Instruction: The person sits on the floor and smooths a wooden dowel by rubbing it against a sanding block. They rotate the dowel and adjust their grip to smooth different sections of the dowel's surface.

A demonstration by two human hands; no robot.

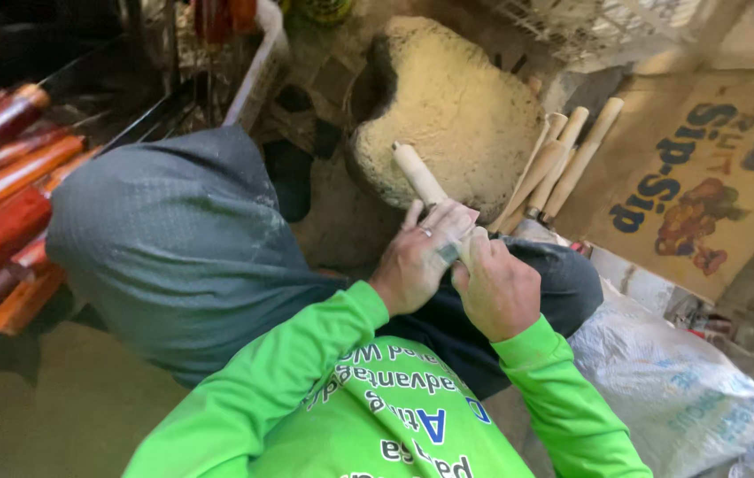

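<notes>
the person sat on the ground in grey trousers (173, 257) and a bright green long-sleeved shirt (377, 416), both hands brought together over the right knee. the left hand (417, 261) was wrapped around a pale wooden handle (418, 174), fingers closed over its lower part, a ring showing on one finger. the handle ran up and to the left out of that grip, its rounded free end standing in front of a rough, pale stone block (452, 111). the right hand (498, 288) was closed just beside the left, touching it, fingers curled in on a small dark item (448, 253) pressed to the handle where the two hands met; what that item was could not be told. the lower end of the handle was hidden by the hands.

three or four similar pale wooden handles (563, 164) leaned side by side against the right flank of the stone block, near the hands but apart from them. a stack of red and orange lacquered sticks (0, 186) lay at the left edge, well apart from the hands. a brown cardboard sheet with coloured print (704, 177) lay at the right, and a white woven sack (678, 389) lay at lower right beside the right knee. a white wire basket (607, 26) showed at the top edge
</notes>
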